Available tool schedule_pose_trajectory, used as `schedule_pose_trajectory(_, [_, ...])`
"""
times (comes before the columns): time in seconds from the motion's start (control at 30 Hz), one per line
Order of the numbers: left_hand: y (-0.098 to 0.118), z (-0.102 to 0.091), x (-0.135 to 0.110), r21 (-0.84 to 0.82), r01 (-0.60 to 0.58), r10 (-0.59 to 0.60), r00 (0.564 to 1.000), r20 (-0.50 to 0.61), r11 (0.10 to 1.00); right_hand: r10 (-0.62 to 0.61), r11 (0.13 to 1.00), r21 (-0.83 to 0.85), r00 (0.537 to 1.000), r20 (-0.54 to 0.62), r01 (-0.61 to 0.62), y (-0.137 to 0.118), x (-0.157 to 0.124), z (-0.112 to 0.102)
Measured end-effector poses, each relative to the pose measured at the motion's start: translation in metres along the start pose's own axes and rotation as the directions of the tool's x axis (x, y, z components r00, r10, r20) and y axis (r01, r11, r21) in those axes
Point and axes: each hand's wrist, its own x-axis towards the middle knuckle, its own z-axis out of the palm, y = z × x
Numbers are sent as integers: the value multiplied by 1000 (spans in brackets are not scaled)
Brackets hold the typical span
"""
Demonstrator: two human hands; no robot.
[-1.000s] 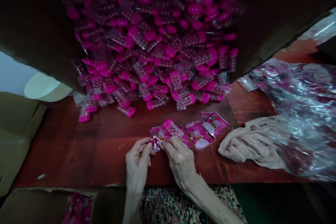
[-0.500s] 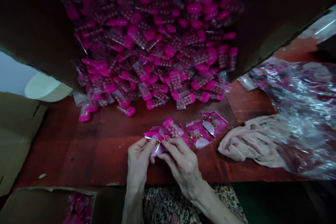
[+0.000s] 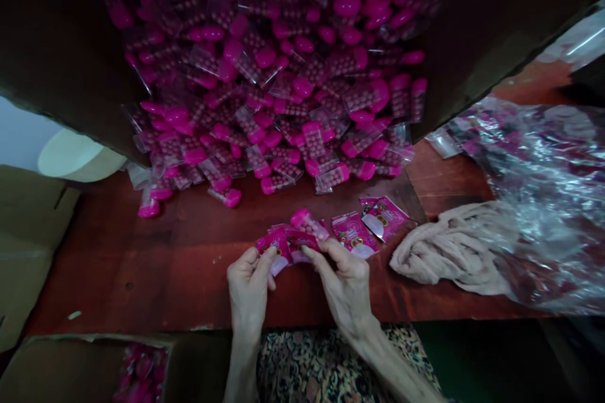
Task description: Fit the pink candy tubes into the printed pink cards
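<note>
Between thumb and fingers, my left hand (image 3: 249, 274) pinches a pink printed sachet (image 3: 278, 250) with a pale lower part. My right hand (image 3: 344, 274) pinches another pink sachet (image 3: 301, 245) beside it, the two overlapping. Just beyond my fingers lies a clear tube with a pink cap (image 3: 308, 225), filled with small pink balls. More pink sachets (image 3: 354, 236) rest on the table to the right of that tube. A large heap of pink-capped tubes (image 3: 283, 107) spills out in front of me, several of them reaching onto the tabletop.
Brown cardboard walls flank the heap. On the right of the red-brown table (image 3: 165, 264) lie a crumpled beige cloth (image 3: 449, 245) and clear plastic bags (image 3: 553, 201). A pale round container (image 3: 78, 154) stands left. Below the table edge, a cardboard box (image 3: 89, 365) holds pink items.
My right hand has moved a little right, away from my left hand. The sachets between my hands are now spread apart, showing two side by side. The view has shifted slightly.
</note>
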Motion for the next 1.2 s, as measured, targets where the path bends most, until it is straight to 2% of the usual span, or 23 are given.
schedule_pose_trajectory(0.07, [6,-1,0,269,-45,59,997,-45,962,1,1000,-15,1000,-30,-1,-1,3,-5])
schedule_pose_trajectory(0.13, [14,-1,0,468,-46,86,994,-66,882,12,1000,-18,999,-30,-12,-1,5,-8])
schedule_pose_trajectory(0.27, [21,-13,-1,596,-41,75,997,-32,802,38,999,0,999,11,-38,-4,6,-13])
schedule_pose_trajectory(0.33, [22,-24,-1,613,-26,87,994,-70,789,68,997,33,997,46,-70,-6,5,-13])
schedule_pose_trajectory(0.4, [23,-31,-3,538,-28,96,990,-99,843,112,990,77,989,97,-119,-8,4,-13])
schedule_pose_trajectory(0.43, [25,-32,-4,444,-48,94,992,-83,895,128,985,99,984,128,-141,-9,3,-12])
schedule_pose_trajectory(0.5, [28,-25,-7,172,-104,100,994,31,980,124,979,134,974,191,-151,-10,1,-10])
schedule_pose_trajectory(0.53, [29,-18,-9,31,-119,115,987,113,992,105,979,149,970,219,-139,-11,0,-9])
schedule_pose_trajectory(0.6, [30,1,-12,-199,-89,133,966,222,976,52,982,163,968,246,-94,-12,-1,-8])
schedule_pose_trajectory(0.67, [28,19,-14,-403,20,60,981,185,915,10,989,140,968,251,-46,-12,-2,-8])
schedule_pose_trajectory(0.73, [25,31,-14,-530,124,-66,990,127,839,-10,994,104,961,278,-20,-13,-3,-10])
schedule_pose_trajectory(0.8, [23,35,-14,-595,200,-170,980,107,778,3,996,79,949,317,-29,-14,-4,-11])
schedule_pose_trajectory(0.9, [22,34,-12,-648,264,-240,962,129,715,30,999,29,955,294,-40,-15,-7,-8])
schedule_pose_trajectory(1.07, [20,28,-10,-655,300,-233,954,191,694,-58,994,-73,952,299,84,-11,-16,-5])
schedule_pose_trajectory(1.2, [22,20,-12,-626,300,-209,954,216,720,-158,975,-133,975,159,180,-8,-17,-6])
